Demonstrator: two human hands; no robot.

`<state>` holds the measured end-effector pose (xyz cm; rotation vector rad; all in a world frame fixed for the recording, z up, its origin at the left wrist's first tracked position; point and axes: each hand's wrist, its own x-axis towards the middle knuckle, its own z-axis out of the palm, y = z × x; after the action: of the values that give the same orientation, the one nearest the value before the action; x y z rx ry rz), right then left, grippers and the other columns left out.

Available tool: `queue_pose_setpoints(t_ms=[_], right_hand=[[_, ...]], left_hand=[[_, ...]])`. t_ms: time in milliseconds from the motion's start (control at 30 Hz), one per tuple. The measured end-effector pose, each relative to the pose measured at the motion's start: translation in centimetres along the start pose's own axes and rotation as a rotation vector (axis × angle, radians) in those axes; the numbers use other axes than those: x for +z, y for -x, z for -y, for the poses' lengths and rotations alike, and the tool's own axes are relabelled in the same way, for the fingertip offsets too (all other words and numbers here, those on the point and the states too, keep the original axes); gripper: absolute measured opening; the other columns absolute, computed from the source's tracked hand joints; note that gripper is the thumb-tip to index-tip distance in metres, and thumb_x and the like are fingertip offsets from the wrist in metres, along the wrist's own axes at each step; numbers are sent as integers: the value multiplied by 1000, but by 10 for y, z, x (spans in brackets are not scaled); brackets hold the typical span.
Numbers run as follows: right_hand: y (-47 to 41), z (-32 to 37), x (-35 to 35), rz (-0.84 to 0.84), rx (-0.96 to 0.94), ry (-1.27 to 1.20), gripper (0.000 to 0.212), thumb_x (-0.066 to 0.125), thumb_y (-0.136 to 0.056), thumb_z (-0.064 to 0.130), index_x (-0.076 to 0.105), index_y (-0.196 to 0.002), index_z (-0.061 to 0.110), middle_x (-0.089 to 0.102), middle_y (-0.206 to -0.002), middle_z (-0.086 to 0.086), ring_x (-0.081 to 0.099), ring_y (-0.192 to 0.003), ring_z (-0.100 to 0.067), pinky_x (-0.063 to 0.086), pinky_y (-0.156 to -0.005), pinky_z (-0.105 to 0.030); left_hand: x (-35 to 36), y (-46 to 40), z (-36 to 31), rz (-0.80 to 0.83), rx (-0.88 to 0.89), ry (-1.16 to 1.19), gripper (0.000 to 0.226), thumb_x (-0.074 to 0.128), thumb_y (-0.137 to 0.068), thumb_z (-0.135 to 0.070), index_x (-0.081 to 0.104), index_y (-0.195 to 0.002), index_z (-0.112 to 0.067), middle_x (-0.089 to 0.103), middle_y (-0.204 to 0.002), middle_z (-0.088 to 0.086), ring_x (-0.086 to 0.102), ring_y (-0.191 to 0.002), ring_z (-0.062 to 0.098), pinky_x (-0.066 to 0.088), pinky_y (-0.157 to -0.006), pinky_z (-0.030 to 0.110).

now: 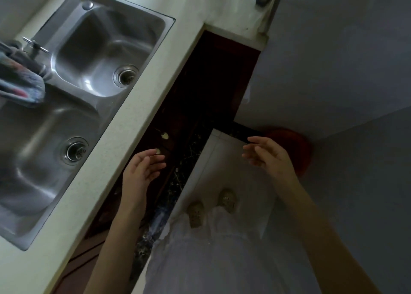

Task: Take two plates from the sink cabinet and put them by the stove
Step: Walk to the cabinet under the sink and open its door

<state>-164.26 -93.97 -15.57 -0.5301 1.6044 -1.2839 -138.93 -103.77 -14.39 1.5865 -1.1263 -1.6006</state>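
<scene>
Left hand empty, sink empty

Counter edge overhung the dark cabinet front, so the only way in was from below the lip, where two pale knobs stuck out just beyond the left hand. The right hand hung over bare floor with a red basin close behind it by the wall. On the worktop, a cloth draped over the tap partly covered the double sink.
</scene>
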Motion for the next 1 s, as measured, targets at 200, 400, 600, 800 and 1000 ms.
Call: queue_pose_setpoints(t_ms=[200, 400, 600, 800, 1000], right_hand=[[-50, -11, 0, 68, 10, -4, 27, 39, -94, 0, 59, -98, 18, 64, -89, -4, 66, -69, -3, 52, -64, -16], [-87, -41, 41, 153, 51, -36, 27, 39, -93, -1, 58, -97, 18, 63, -89, -3, 66, -68, -1, 51, -62, -14], [-121, -70, 100, 256, 32, 11, 23, 43, -91, -2, 58, -102, 12, 63, -92, -1, 63, -80, -5, 49, -68, -16], [-156, -111, 150, 282, 17, 130, 22, 49, -88, 0, 59, -105, 10, 62, -95, -3, 60, -90, -14, 48, -79, -20], [-177, -151, 184, 274, 15, 227, 24, 51, -86, -3, 61, -107, 4, 63, -100, -9, 59, -94, -18, 49, -82, -23]], left_hand=[[18, -36, 23, -79, 2, 38, 31, 36, -97, -14, 64, -93, -28, 70, -88, -5, 69, -78, 4, 46, -73, 23], [31, -70, 52, -148, 40, 91, 31, 37, -96, -9, 62, -94, -27, 69, -95, -4, 69, -87, 4, 49, -77, 20], [35, -108, 88, -255, 2, 121, 29, 37, -96, -2, 58, -101, -21, 63, -105, -3, 62, -100, 8, 47, -87, 22], [37, -151, 116, -272, -94, 95, 42, 34, -92, 9, 44, -131, -2, 49, -132, 14, 46, -120, 16, 36, -107, 32], [38, -181, 142, -281, -97, 95, 49, 33, -88, 15, 38, -135, 1, 46, -135, 18, 46, -121, 19, 37, -100, 27]])
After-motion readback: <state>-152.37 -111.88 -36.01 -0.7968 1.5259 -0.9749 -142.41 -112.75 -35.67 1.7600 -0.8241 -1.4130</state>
